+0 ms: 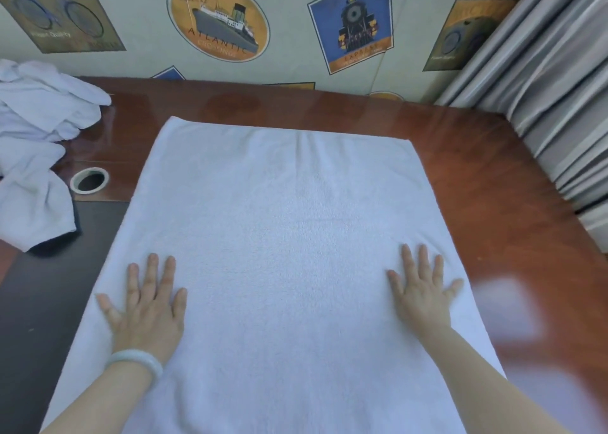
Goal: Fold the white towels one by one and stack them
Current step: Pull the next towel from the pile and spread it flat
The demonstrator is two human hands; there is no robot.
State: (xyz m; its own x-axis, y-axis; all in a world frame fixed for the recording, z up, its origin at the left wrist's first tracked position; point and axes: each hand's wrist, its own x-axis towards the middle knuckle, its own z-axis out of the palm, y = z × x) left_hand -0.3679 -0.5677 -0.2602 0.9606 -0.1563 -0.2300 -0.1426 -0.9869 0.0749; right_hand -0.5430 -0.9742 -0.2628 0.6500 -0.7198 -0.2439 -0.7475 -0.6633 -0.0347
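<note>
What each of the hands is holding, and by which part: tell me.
Nothing is held. The left hand and right hand lie flat, fingers straight, on the spread white towel, near its left and right edges.

One white towel lies spread flat mid-frame before me; crumpled towels heap at upper left.

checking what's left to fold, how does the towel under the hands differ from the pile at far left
The spread towel lies flat and smooth; the pile is crumpled. The left hand and right hand press flat on the spread towel; nothing touches the pile. Both are white.
</note>
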